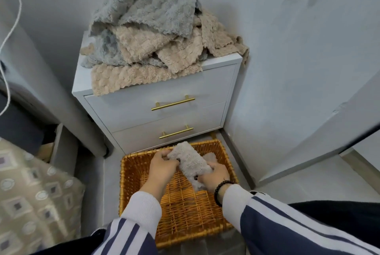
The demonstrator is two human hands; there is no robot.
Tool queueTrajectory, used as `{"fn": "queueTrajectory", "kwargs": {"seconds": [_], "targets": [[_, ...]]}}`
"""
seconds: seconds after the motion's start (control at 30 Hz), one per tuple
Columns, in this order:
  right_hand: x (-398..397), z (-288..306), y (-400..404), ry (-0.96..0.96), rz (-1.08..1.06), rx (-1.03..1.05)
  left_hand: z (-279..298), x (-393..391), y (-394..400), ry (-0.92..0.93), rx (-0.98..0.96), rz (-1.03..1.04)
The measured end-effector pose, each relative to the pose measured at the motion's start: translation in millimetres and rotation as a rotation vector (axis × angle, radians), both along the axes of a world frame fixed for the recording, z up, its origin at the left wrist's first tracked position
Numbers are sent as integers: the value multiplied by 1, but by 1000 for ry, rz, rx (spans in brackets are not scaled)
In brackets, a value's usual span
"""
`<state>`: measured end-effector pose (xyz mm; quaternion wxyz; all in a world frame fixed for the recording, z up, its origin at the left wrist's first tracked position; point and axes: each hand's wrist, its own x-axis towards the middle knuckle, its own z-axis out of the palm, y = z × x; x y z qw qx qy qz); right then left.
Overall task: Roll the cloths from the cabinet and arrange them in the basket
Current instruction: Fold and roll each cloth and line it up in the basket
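Note:
A heap of fluffy grey and beige cloths lies on top of a white two-drawer cabinet. On the floor in front of it stands an orange wicker basket. Over the basket's far half I hold a rolled pale grey cloth with both hands. My left hand grips its upper left end. Its lower right end sits in my right hand. Another pale cloth shows just behind the roll in the basket's far right corner.
Grey walls close in behind and to the right of the cabinet. A patterned cushion lies at the lower left. A white cord hangs at the left edge. Pale floor tiles show at the right.

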<state>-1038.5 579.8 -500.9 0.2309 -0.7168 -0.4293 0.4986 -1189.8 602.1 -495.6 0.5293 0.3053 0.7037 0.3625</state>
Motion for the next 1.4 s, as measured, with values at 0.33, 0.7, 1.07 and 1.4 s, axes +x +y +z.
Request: {"fn": "queueTrajectory", "kwargs": {"seconds": [0.33,0.7,1.07,1.4], "targets": [[-12,-68,16,71,-210,-89,-62,15,18,-39,-166,65],[-44,-130,29,58,-296,-89,-118,26,32,-36,-206,240],[-33,-171,42,56,-347,-139,-147,38,55,-346,-308,311],[-23,-196,27,-2,-512,-200,-154,73,63,-527,-364,205]]}}
